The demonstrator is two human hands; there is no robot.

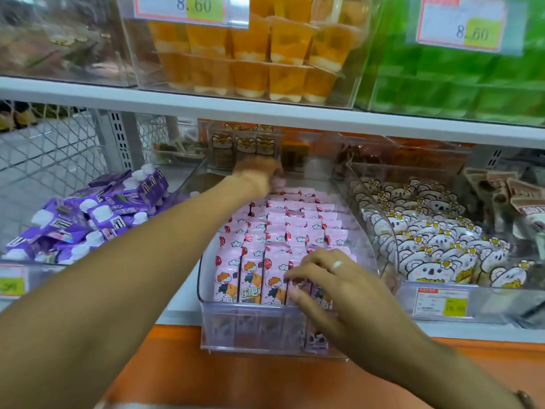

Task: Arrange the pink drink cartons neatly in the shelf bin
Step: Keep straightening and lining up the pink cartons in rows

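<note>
Two hands work the clear shelf bin [206, 329]: left hand [259, 175] grips a rear pink carton [278, 184]; right hand [327, 290], fingers spread, rests on front-row pink cartons [250, 278].

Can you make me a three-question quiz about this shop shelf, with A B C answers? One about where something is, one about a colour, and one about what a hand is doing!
1. Where is the left hand?
A. At the back of the pink carton bin
B. On the purple pouches
C. On a price tag

2. What colour are the cups on the shelf above the pink drink cartons?
A. Blue
B. Orange
C. Black

3. What is the right hand doing?
A. Hanging by the person's side
B. Lifting a koala pack
C. Touching the front-row cartons

Answers:
1 A, the arm reaches over the cartons to the bin's far end.
2 B, they show orange through the clear box.
3 C, its fingers lie on the front cartons on the right side of the bin.
</note>
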